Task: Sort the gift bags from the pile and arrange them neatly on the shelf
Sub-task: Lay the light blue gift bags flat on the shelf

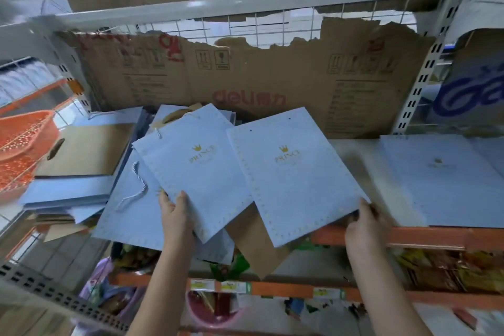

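Two flat light-blue gift bags with a gold crown and "PRINCE" print are lifted over the shelf point(351, 150). My left hand point(176, 214) grips the lower edge of the left bag point(196, 174). My right hand point(364, 222) pinches the lower right corner of the right bag point(294, 180). Below and to the left lies the pile point(81, 188) of blue and brown bags, one blue bag point(128, 215) showing a white rope handle. More blue bags point(441, 180) lie flat on the shelf at the right.
Torn brown cardboard point(245, 82) and a wire grid line the shelf's back. An orange basket point(19, 142) sits at far left. A brown paper bag point(261, 243) hangs over the orange front rail point(425, 237). Packaged goods fill the lower shelf point(441, 270).
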